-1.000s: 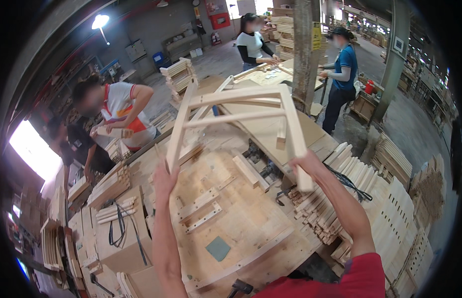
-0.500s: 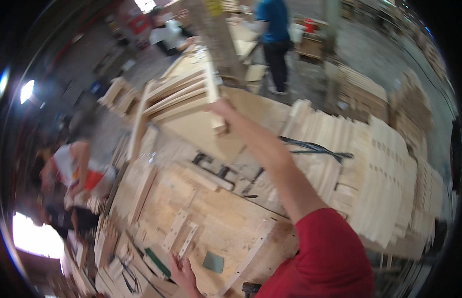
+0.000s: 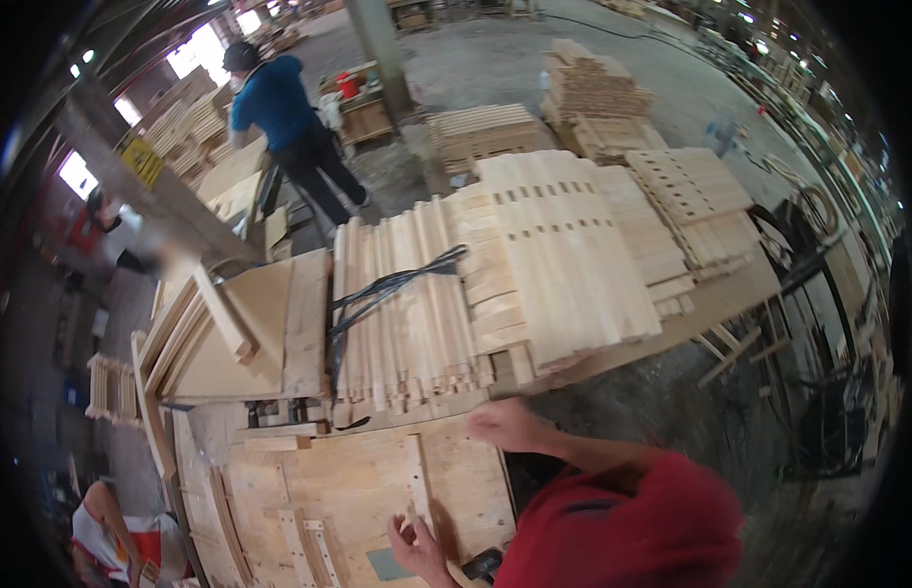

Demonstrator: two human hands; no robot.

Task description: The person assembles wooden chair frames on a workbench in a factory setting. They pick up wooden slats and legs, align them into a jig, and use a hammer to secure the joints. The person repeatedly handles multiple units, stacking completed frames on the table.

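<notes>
So the flat pale plywood jig board (image 3: 348, 480) with thin wooden strips screwed onto it lies at the bottom of the view, right in front of the person. Left hand (image 3: 417, 547) rests on the board near its lower edge, fingers loosely curled and a bit apart, not gripping anything, next to one upright strip. Right hand (image 3: 505, 423) sits at the board's upper right corner, where it meets the slat pile. It's motion-blurred, so I can't tell whether the fingers are open or closed. The red sleeve (image 3: 622, 519) fills the bottom right corner.

A small grey-green square patch (image 3: 389, 563) is on the board by the left hand, and a dark little object (image 3: 483, 563) pokes out at the bottom edge.

Just past the board's far edge is a tight row of light, smooth wooden slats (image 3: 407, 323) with notched ends, with a black cable (image 3: 387, 289) draped over them. Right of that is a wider stack of slotted wooden boards (image 3: 564, 255).

Further off on the grey concrete floor are more timber piles (image 3: 593, 88), a person in a blue top (image 3: 279, 113), and a yellow sign (image 3: 142, 159) at the upper left.
</notes>
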